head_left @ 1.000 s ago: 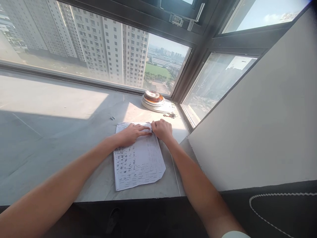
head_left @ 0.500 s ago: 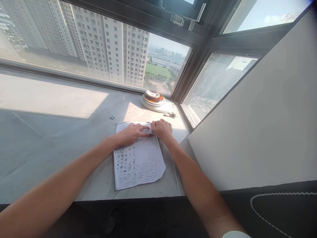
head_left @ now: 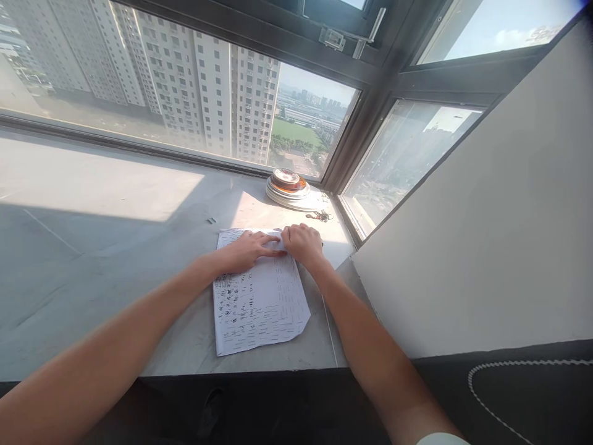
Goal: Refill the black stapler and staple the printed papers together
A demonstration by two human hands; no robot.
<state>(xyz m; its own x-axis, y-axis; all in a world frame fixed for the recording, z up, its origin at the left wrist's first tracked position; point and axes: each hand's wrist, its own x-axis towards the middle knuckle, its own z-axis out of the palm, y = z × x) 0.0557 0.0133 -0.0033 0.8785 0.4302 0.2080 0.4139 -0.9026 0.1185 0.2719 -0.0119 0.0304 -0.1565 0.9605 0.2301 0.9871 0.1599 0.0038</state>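
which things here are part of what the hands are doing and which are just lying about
In use:
- marked paper, under the left hand
- right hand, curled at the paper's far right edge; whatever it grips is mostly hidden

Apparently just lying about:
- round stack by the window corner
- small red-and-dark item
- small bits beyond the paper

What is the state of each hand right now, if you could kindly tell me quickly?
Left hand: open, spread on the paper.
Right hand: closed, at the paper's upper right; what it may hold cannot be told.
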